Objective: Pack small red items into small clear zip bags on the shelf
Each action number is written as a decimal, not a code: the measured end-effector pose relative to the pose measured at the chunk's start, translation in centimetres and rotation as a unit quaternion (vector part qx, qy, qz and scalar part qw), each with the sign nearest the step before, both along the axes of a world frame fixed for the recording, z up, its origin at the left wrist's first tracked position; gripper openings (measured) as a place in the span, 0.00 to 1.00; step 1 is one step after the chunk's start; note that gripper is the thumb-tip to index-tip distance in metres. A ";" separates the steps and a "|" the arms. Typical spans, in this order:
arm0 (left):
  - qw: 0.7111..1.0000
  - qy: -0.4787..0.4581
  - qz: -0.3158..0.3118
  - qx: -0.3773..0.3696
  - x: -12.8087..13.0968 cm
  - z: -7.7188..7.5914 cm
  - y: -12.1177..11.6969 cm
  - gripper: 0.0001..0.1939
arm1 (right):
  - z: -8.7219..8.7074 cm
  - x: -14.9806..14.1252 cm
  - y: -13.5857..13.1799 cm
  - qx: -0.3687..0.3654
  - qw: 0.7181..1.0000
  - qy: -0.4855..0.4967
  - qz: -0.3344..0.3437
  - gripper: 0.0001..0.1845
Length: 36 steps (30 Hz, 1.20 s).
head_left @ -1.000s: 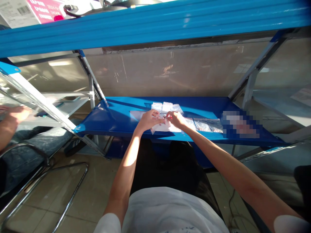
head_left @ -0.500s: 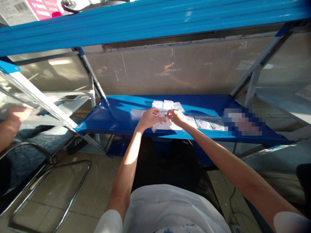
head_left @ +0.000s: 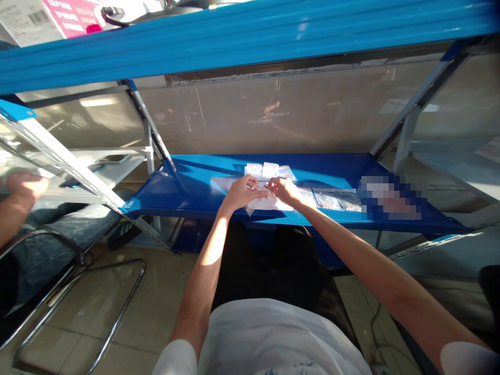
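Observation:
Both my hands meet over the blue shelf [head_left: 187, 190]. My left hand [head_left: 240, 191] and my right hand [head_left: 286, 190] have their fingers pinched together on a small clear plastic bag [head_left: 267, 203] that lies between them. What is at the fingertips is too small to make out. Just behind the hands lie three small clear bags [head_left: 269, 170] in a row. More clear bags [head_left: 336, 199] are spread flat to the right of my right hand.
A blue upper shelf [head_left: 250, 36] hangs overhead, with grey slanted uprights [head_left: 150, 133] at both sides. At the left another person's hand [head_left: 23, 187] rests on a neighbouring shelf that bears a phone [head_left: 113, 157]. A chrome chair frame [head_left: 78, 291] stands on the tiled floor.
None of note: my hands stay pinched on the bag with only slight finger movement, and the view shifts a little.

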<state>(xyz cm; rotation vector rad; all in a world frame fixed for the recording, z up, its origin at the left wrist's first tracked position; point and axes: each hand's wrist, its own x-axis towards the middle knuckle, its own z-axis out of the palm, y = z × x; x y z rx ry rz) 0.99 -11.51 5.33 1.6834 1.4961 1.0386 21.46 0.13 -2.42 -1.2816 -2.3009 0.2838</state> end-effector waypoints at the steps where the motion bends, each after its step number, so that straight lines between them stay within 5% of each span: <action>1: 1.000 -0.001 0.001 -0.001 0.0 0.1 -0.1 0.32 | 0.1 -0.1 0.0 -0.002 1.000 0.001 -0.001 0.11; 6: 1.000 -0.007 -0.002 -0.008 0.0 0.2 -0.1 0.33 | 1.3 0.2 -0.7 -0.007 1.000 0.013 -0.003 0.08; 11: 0.999 0.008 -0.031 0.014 0.0 -0.3 0.3 0.33 | 4.5 1.9 -2.9 -0.050 0.992 0.115 0.013 0.09; 20: 0.991 -0.054 -0.116 0.045 2.2 0.9 -1.1 0.31 | 9.8 3.7 -8.3 -0.124 0.966 0.183 0.131 0.22; 25: 0.987 -0.075 -0.138 0.044 2.6 0.7 -1.2 0.31 | 10.2 4.4 -10.3 -0.195 0.947 0.210 0.147 0.29; 36: 0.976 -0.156 -0.154 -0.001 3.3 0.2 -0.8 0.26 | 8.4 5.0 -11.7 -0.164 0.949 0.239 0.125 0.21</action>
